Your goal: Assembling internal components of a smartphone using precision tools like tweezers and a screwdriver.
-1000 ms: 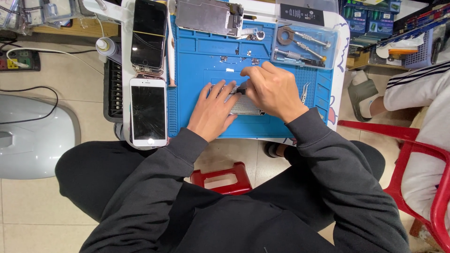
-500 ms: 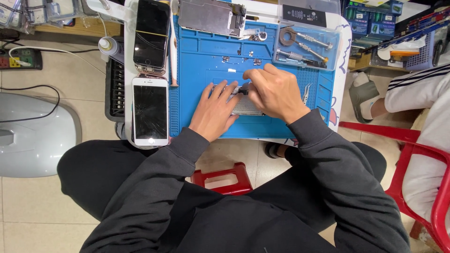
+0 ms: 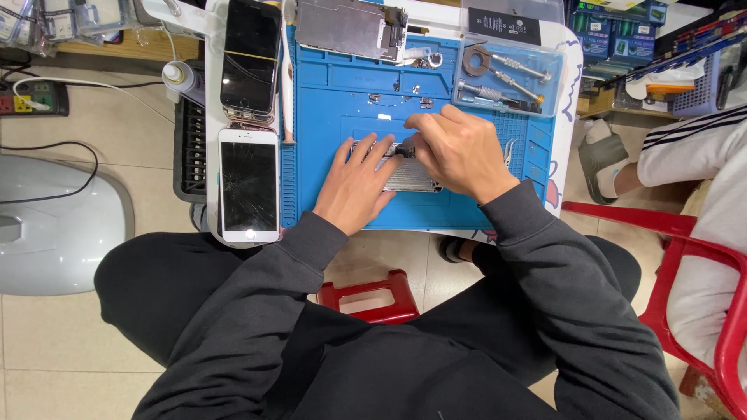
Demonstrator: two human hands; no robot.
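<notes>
A grey metal phone part (image 3: pixel 411 178) lies flat on the blue work mat (image 3: pixel 327 117). My left hand (image 3: pixel 355 184) rests on its left end, fingers spread and pressing it down. My right hand (image 3: pixel 457 148) hovers over the part's top edge with thumb and fingers pinched together on something small and dark; what they pinch is hidden. Both sleeves are dark grey.
A white phone with a cracked screen (image 3: pixel 248 185) and a black phone (image 3: pixel 251 56) lie left of the mat. A metal screen plate (image 3: pixel 348 27) and a clear tray of tools (image 3: pixel 507 76) sit at the back. A red stool (image 3: pixel 369 300) stands below. Another person's sleeve (image 3: pixel 685 152) is at right.
Both hands stay on the metal part; the right hand's fingers have shifted slightly along its top edge. The camera view has drifted a little.
</notes>
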